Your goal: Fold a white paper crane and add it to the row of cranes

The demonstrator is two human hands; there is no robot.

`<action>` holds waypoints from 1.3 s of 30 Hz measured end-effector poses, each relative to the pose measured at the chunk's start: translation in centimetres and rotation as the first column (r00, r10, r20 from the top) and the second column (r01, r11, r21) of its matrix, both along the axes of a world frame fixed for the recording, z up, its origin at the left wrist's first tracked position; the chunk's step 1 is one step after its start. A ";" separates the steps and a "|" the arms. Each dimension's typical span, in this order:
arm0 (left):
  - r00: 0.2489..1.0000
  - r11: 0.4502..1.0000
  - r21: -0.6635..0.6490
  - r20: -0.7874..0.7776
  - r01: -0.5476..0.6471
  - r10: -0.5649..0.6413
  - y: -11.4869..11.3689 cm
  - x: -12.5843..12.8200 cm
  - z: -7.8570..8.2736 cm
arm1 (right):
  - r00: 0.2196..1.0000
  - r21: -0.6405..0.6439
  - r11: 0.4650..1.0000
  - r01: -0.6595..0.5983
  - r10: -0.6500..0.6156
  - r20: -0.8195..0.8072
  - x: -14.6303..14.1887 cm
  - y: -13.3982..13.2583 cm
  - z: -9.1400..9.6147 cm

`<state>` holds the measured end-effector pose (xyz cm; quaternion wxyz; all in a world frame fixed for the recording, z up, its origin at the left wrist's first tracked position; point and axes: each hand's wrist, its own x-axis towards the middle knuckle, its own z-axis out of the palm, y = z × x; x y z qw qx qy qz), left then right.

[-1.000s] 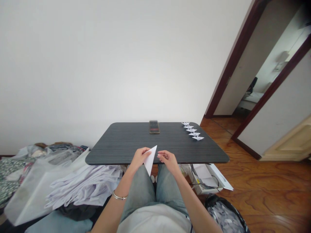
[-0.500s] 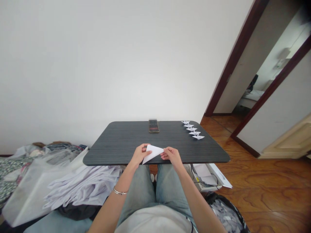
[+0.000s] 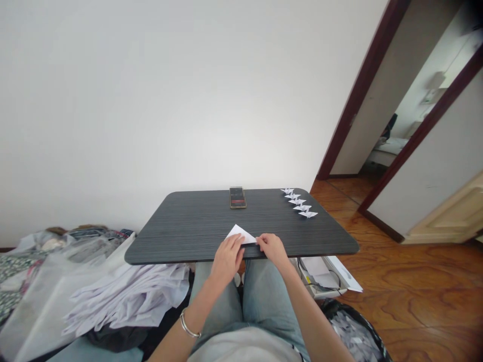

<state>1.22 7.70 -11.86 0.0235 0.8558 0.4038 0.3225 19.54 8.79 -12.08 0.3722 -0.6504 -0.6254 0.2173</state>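
Paper triangle [image 3: 238, 234] lies on the dark tabletop's [image 3: 181, 236] near edge — left hand [image 3: 227, 260] pressed flat over it, right hand [image 3: 271, 250] pinching its corner; even pressure should sharpen the crease. Origami cranes [image 3: 300, 203] line the tabletop's far right.

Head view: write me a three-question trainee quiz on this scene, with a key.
1. How many paper cranes stand in the row on the dark table?
2. True or false: the metal bangle is on the person's left wrist.
3. What lies under the left hand? A) a folded white paper triangle B) a pair of scissors C) a pen

Key: 1. Five. 2. True. 3. A.
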 end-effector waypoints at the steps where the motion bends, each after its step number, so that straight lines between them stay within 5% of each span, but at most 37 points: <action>1: 0.997 1.000 0.021 -0.078 0.023 -0.021 -0.5 0.2 -0.3 | 1.000 -0.003 1.000 0.002 -0.002 0.020 0.0 0.0 0.0; 5: 0.961 0.997 0.073 -0.274 -0.019 0.038 -1.4 0.9 -1.5 | 0.996 -0.001 1.000 0.008 -0.008 0.087 0.1 0.2 0.2; 10: 0.936 0.992 0.099 -0.336 -0.075 0.104 -1.2 1.1 -2.2 | 0.988 0.040 0.998 0.055 -0.061 0.140 -0.1 -0.2 0.5; 15: 0.932 0.989 0.128 -0.345 -0.071 0.111 -1.3 1.0 -2.3 | 0.993 0.356 0.934 -0.005 -0.038 0.113 -1.1 -2.3 -0.4; 18: 0.935 0.990 0.128 -0.339 -0.065 0.105 -1.4 1.0 -2.2 | 0.980 0.422 0.903 -0.075 -0.012 0.199 -1.7 -3.5 -1.8; 23: 0.934 0.990 0.116 -0.339 -0.075 0.110 -1.5 1.1 -2.2 | 0.948 0.432 0.895 -0.111 -0.035 0.316 -2.2 -4.4 -3.2; 39: 0.936 0.985 0.155 -0.328 -0.079 0.127 -1.5 1.7 -3.1 | 0.906 0.399 0.905 -0.148 -0.038 0.422 -3.5 -4.9 -2.8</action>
